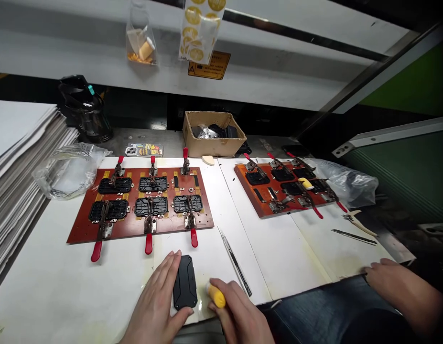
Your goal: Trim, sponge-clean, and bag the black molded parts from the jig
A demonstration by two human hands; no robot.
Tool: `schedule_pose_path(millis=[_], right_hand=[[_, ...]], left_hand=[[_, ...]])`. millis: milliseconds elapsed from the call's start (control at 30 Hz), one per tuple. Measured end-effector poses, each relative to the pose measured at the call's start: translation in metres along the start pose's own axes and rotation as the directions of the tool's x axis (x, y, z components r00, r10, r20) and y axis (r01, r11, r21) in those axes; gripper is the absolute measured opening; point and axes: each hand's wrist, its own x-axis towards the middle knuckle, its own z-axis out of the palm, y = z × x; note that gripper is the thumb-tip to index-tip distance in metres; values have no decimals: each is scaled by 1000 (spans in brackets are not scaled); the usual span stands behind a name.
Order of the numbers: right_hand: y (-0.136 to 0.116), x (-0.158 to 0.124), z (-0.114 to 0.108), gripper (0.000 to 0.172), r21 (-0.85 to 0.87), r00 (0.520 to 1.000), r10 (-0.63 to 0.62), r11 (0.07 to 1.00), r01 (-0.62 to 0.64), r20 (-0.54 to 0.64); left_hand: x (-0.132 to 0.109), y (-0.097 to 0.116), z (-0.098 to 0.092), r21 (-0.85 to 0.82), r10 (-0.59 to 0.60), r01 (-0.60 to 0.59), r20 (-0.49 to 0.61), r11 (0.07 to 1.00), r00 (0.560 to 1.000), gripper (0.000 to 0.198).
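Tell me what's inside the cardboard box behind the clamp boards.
The open cardboard box holds black pieces and crinkled silver plastic at the top. Its front wall and those top items hide anything lower down.

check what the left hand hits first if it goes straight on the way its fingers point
The left hand would likely meet the near edge of the red-brown fixture plate, passing between one red clamp handle and the next; depth is hard to judge.

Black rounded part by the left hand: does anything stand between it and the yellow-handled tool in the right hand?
Nothing visible does. The black rounded part lies beside the left hand, and the yellow-handled tool in the right hand sits just to its right, with only the white work surface between them.
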Motion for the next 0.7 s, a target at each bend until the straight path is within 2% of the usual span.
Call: schedule_pose_path(millis=[67, 200, 333, 467, 500, 567, 633, 700], right_hand=[[-8, 10, 7, 34, 27, 1000, -5, 1000, 5, 4], [-25, 36, 22, 35, -63, 994, -39, 997, 46, 107], [-37, 51, 20, 29, -8, 1000, 29, 1000, -29, 7], [-38, 53, 16, 23, 38, 994, -8, 999, 4, 106], [-36, 54, 15, 22, 38, 995, -6, 999, 2, 95], [-28, 55, 12, 23, 26, 998, 41, 999, -40, -42], [-21, 57, 9, 27, 53, 975, 88, 996, -79, -205], [-19, 56, 9, 27, 136, 968, 77, 990, -45, -240]], left_hand=[[-1, -2, -1, 7, 24, -24, -1, 1000, 1000, 102], [-1, -8, -3, 36, 119, -119, -11, 992, 993, 110], [1, -12, -2, 70, 140, -137, -34, 988, 990, 111], [2, -11, 0, 67, 149, -145, -49, 987, 988, 112], [2, -11, 0, 67, 153, -149, -52, 987, 987, 111], [1, -11, -1, 72, 156, -152, -58, 986, 986, 111], [1, -10, -2, 72, 149, -145, -67, 987, 987, 112], [0, -11, -2, 63, 142, -138, -63, 988, 988, 112]])
